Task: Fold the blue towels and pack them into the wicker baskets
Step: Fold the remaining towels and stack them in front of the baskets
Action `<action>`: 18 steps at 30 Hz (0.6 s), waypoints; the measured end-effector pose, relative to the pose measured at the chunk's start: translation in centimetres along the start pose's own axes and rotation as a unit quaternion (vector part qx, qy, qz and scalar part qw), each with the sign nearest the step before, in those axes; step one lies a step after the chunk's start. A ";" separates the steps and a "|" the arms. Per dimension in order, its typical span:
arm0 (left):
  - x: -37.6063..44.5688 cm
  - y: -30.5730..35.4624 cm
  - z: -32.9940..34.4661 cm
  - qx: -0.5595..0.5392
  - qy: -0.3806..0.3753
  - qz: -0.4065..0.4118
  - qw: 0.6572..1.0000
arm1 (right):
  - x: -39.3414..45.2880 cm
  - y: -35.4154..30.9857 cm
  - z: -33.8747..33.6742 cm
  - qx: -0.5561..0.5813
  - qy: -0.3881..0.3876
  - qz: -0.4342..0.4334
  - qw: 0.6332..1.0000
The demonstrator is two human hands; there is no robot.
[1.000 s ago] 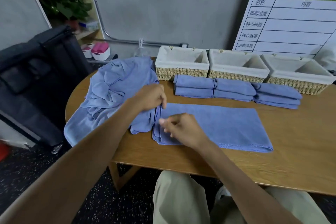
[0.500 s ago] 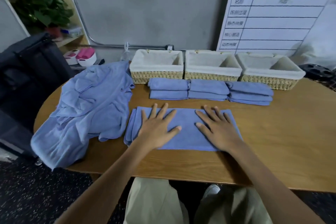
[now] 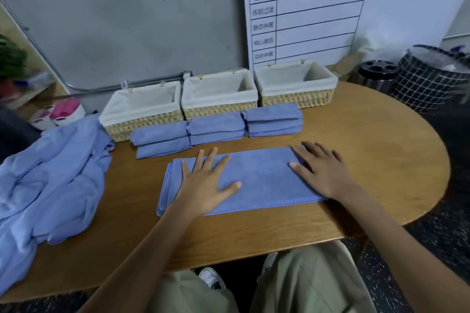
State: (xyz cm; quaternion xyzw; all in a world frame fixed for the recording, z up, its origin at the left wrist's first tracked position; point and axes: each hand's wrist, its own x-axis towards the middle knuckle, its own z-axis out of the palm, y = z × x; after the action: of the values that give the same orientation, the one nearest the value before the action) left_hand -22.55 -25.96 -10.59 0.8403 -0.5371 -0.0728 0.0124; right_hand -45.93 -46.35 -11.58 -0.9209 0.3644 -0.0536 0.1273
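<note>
The left hand (image 3: 206,185) lay flat, fingers spread, on the left part of the half-folded towel (image 3: 256,180); the right hand (image 3: 323,173) pressed flat, fingers spread too, on its right end. The towel sat near the table (image 3: 381,160) front edge. To finish well, I'd judge — smooth out from the middle, then bring one end over with the edges matched. Beyond lay folded towels (image 3: 216,129) in stacks, three empty wicker baskets (image 3: 218,99) behind them — the unfolded pile (image 3: 50,180) at left.
</note>
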 end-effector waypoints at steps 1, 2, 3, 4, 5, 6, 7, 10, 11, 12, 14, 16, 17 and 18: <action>0.3 0.9 -0.1 0.007 0.023 0.017 1.000 | 0.2 0.8 -0.2 0.014 0.037 0.009 0.999; 0.7 2.2 -0.3 0.008 0.060 0.043 0.997 | 0.4 1.3 -0.5 0.028 0.070 0.024 0.997; 1.0 3.8 -0.5 -0.005 0.098 0.075 0.992 | 0.8 1.6 -0.9 0.040 0.089 0.040 0.994; 1.3 5.8 -0.6 -0.030 0.125 0.110 0.985 | 1.4 1.9 -1.2 0.049 0.096 0.053 0.993; 1.7 7.9 -0.5 -0.059 0.139 0.145 0.978 | 2.0 2.0 -1.6 0.053 0.094 0.061 0.992; 2.0 10.1 -0.4 -0.079 0.146 0.177 0.970 | 2.7 2.1 -1.9 0.060 0.085 0.064 0.993; 2.2 12.2 -0.2 -0.091 0.146 0.203 0.964 | 3.3 2.0 -2.4 0.075 0.073 0.061 0.993; 2.6 17.0 0.3 -0.119 0.116 0.239 0.957 | 4.9 1.9 -3.4 0.188 0.025 0.041 0.981; 2.8 17.8 0.7 -0.124 0.117 0.250 0.953 | 5.1 1.9 -3.7 0.222 0.014 0.042 0.974; 2.9 18.3 0.9 -0.116 0.120 0.260 0.951 | 5.4 2.0 -4.0 0.252 0.008 0.040 0.967; 3.2 18.7 1.1 -0.092 0.125 0.269 0.950 | 5.5 2.0 -4.4 0.326 -0.012 0.044 0.944; 3.4 18.7 1.0 -0.103 0.124 0.261 0.952 | 5.5 2.2 -4.6 0.369 -0.039 0.036 0.928; 3.4 18.6 0.9 -0.114 0.121 0.251 0.954 | 5.5 2.2 -4.7 0.374 -0.047 0.031 0.926; 3.3 18.6 0.8 -0.119 0.118 0.243 0.955 | 5.5 2.2 -4.8 0.374 -0.051 0.027 0.925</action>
State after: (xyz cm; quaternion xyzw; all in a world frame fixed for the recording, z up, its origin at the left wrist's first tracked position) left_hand -38.01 -36.80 -9.87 0.6790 -0.7076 -0.0315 0.1930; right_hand -44.31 -52.64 -7.51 -0.7975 0.3355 -0.1357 0.4827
